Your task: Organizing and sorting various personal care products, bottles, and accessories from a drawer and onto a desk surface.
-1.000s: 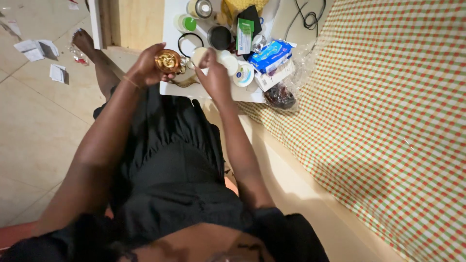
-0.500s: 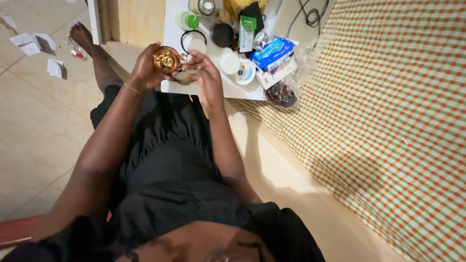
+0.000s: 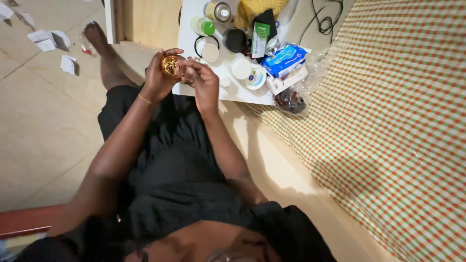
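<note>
Both hands raised over near edge of white table (image 3: 228, 92): left hand (image 3: 158, 77) cupped shut around gold ornament (image 3: 171, 65), steadying it; right hand (image 3: 204, 82) pinched at its side, contents hidden; white jars (image 3: 241, 68) behind

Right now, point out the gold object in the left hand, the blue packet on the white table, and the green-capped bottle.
gold object (image 3: 171, 65), head view, on its shiny round face.
blue packet (image 3: 284, 58), head view, middle of its top.
green-capped bottle (image 3: 208, 28), head view, on the green cap.
</note>
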